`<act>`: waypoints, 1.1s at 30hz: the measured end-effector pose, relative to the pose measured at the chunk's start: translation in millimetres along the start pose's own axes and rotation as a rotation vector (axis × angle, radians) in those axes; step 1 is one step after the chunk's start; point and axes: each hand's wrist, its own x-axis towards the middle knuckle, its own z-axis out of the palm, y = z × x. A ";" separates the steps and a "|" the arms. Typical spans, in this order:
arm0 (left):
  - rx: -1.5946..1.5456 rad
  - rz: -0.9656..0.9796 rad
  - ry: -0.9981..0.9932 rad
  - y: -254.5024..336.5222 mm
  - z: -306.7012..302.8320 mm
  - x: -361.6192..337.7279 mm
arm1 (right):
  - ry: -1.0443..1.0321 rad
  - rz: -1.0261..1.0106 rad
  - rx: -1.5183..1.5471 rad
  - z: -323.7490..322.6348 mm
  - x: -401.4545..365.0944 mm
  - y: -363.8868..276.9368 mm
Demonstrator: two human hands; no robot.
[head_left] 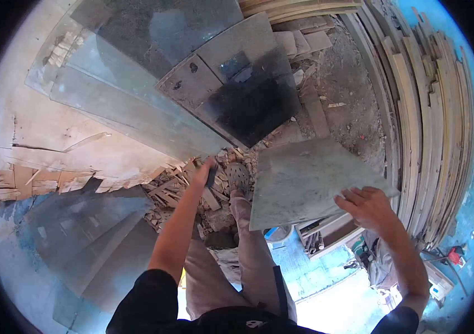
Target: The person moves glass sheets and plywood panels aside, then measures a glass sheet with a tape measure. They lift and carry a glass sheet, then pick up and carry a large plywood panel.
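My right hand has its fingers over the right-hand edge of a dusty grey-green glass sheet, which is tilted beside my right leg. My left hand is closed around a small dark object whose kind I cannot make out. That hand is low, near the bottom corner of a long glass sheet leaning on the wall. Close by stand several more leaning panels, among them one with a black stain.
Wood scraps litter the floor around my shoe. Long wooden strips stand along the right. Behind the held sheet are a wooden drawer with tools and a bucket. Dark sheets lean at the lower left.
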 end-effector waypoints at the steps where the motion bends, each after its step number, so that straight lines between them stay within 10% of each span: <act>1: 0.152 -0.150 0.150 -67.3 -35.8 -27.9 | -0.022 -0.062 -0.056 -7.2 15.5 4.6; 8: 0.527 -0.281 0.704 -211.2 -93.7 -149.2 | -0.105 -0.228 -0.153 -11.4 86.0 43.4; 21: 0.137 0.007 0.597 -120.4 -67.7 -162.8 | -0.283 -0.265 -0.197 -26.9 244.0 63.9; 33: 0.264 0.034 0.535 -170.1 -49.1 -162.9 | 0.030 0.114 0.065 -26.1 414.1 134.2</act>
